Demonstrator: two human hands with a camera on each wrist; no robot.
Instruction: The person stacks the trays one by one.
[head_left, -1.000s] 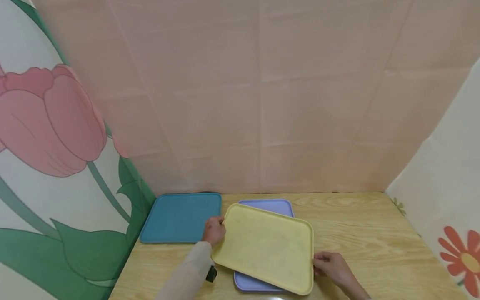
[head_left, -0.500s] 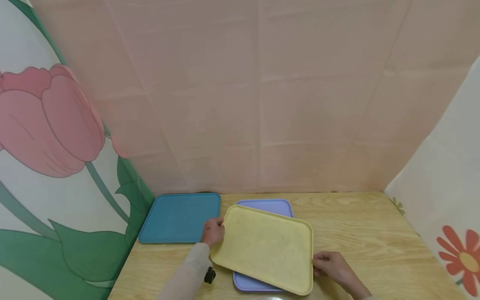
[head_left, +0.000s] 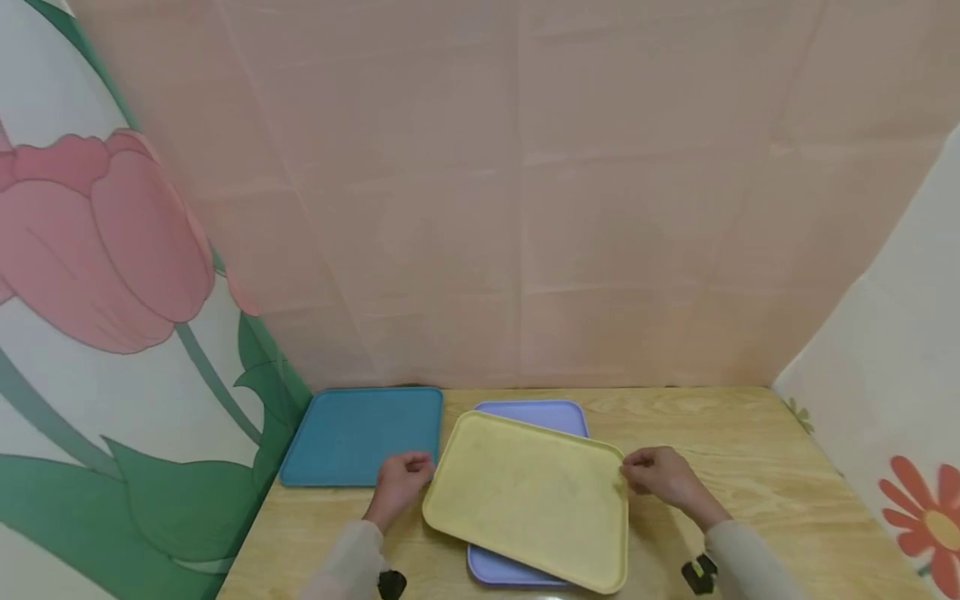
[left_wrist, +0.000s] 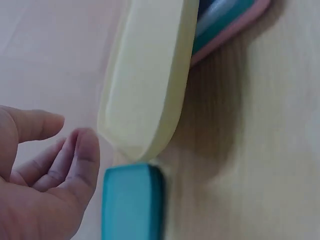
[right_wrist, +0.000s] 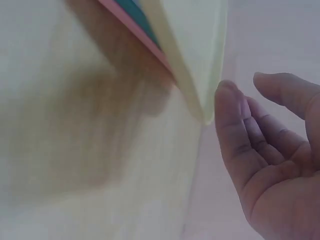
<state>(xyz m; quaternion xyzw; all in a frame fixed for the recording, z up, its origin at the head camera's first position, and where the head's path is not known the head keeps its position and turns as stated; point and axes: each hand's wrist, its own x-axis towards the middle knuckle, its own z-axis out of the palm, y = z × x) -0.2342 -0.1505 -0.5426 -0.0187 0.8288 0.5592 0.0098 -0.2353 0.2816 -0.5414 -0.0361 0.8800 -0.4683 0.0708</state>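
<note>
A yellow tray (head_left: 528, 500) lies askew across a purple tray (head_left: 536, 410) on the table. In the wrist views, teal and pink rims (left_wrist: 232, 30) show in the stack beneath it. My left hand (head_left: 400, 485) is just off the yellow tray's left side, in front of the blue tray (head_left: 363, 433); its thumb and fingers are apart with nothing between them. My right hand (head_left: 670, 479) is at the yellow tray's far right corner. In the right wrist view its thumb stands away from the fingers (right_wrist: 231, 117), whose tips are close to the rim; whether they touch it I cannot tell.
The wood-grain table (head_left: 735, 442) meets a pinkish-beige cloth backdrop (head_left: 517, 208) at the rear. A tulip-printed panel (head_left: 112, 250) bounds the left, and a white flower-printed panel (head_left: 900, 375) the right.
My left hand has let go of the yellow tray and drawn back to the left. My right hand has released the right edge and moved up to the far corner. The trays look unmoved.
</note>
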